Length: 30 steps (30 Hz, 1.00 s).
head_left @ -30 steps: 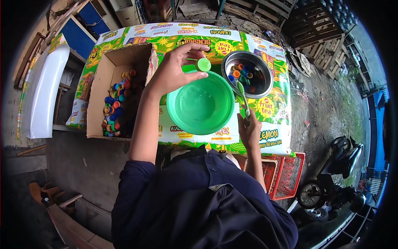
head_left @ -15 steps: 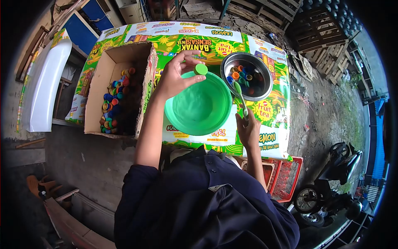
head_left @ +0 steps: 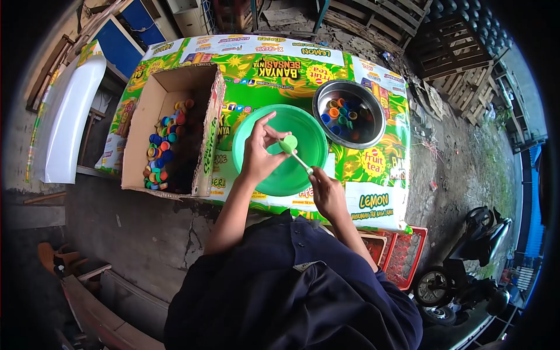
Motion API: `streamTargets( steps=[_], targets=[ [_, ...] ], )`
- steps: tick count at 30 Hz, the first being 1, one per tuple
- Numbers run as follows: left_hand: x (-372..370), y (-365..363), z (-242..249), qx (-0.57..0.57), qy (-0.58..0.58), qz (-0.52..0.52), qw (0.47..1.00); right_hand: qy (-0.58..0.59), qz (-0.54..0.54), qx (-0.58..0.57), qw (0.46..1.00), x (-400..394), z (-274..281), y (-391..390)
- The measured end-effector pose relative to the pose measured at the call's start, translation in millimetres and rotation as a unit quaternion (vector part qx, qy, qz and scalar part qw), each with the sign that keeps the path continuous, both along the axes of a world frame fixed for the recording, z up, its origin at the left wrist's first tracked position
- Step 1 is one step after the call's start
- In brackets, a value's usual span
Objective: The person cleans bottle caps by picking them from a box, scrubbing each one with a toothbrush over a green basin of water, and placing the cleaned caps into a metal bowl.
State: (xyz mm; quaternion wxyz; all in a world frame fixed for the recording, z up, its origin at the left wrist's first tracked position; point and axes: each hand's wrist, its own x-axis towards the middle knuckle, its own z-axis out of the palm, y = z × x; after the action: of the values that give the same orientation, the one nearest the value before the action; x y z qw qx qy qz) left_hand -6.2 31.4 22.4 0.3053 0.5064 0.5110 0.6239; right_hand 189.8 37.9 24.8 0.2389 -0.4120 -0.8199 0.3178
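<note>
Over the green basin [head_left: 245, 129], my left hand [head_left: 260, 153] pinches a light green bottle cap [head_left: 290, 140] between thumb and fingers. My right hand [head_left: 328, 191] grips the handle of a toothbrush [head_left: 303, 164], its green head up against the cap. The basin looks to hold some liquid. To its right stands a metal bowl [head_left: 378, 129] with several coloured bottle caps [head_left: 342, 112] inside. On the left, a cardboard box [head_left: 135, 146] holds a heap of mixed bottle caps [head_left: 165, 143].
A printed fruit tea sheet [head_left: 274, 70] covers the table. Below its right front edge is a red crate [head_left: 415, 256]. A motorbike [head_left: 449, 280] is parked to the right, and wooden pallets [head_left: 455, 52] lie at the back right.
My left hand has lowered the cap toward the middle of the basin. My right hand has moved left with the toothbrush, from beside the metal bowl to the cap.
</note>
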Motion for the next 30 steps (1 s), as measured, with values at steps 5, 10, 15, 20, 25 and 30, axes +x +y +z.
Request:
streamTargets(
  steps=[5,10,15,20,25,30],
  targets=[
    [2.9,-4.9,3.2,0.008,0.007,0.024,1.000,0.034,-0.053,-0.011,0.998,1.0,4.7,21.1],
    [0.7,-10.2,3.2,0.019,-0.036,0.026,0.999,-0.021,-0.070,-0.032,0.997,7.9,-11.0,22.9],
    [2.3,-8.6,0.6,0.012,-0.073,0.014,0.997,0.035,-0.018,-0.035,0.999,4.9,-17.2,0.9],
    [-1.1,-11.6,-7.9,0.008,-0.009,0.020,1.000,0.040,0.022,0.066,0.997,8.2,-3.5,2.0],
    [2.7,-12.0,-6.0,-0.004,-0.015,0.024,1.000,-0.019,-0.071,0.016,0.997,10.2,-14.3,21.4],
    [5.0,-15.1,-7.1,-0.010,-0.096,0.014,0.995,-0.086,-0.033,0.040,0.995,13.0,-29.3,21.0]
  ],
)
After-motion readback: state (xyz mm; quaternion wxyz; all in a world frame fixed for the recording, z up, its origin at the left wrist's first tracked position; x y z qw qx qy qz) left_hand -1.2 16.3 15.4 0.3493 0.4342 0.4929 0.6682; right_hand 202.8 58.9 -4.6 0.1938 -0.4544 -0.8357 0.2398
